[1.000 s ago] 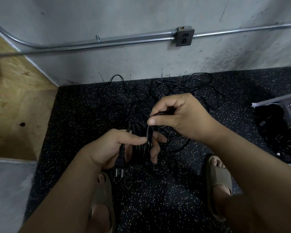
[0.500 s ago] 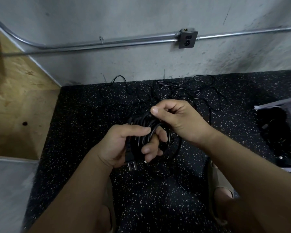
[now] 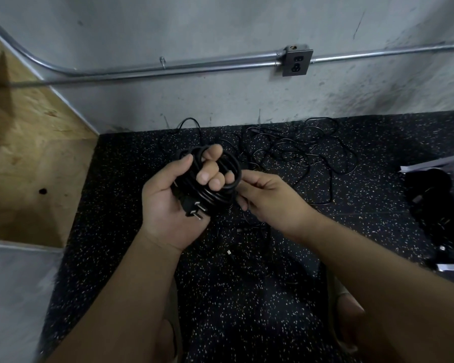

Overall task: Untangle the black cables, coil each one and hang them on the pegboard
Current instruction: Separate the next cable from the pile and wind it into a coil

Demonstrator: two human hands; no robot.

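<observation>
left hand (image 3: pixel 178 197) gripped cable coil (image 3: pixel 216 197), plug (image 3: pixel 194 209) at its palm | right hand (image 3: pixel 270 197) dropped from above coil to just beside it, pinching outer loop | another wrap laid, coil probably near done | cable tangle (image 3: pixel 299 155) on floor beyond hands, nothing hung

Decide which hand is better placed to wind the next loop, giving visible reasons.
Right, probably. The left hand grips the coiled cable, fingers curled through its loops. The right hand pinches that cable at the coil's right edge, free to guide it.
</observation>
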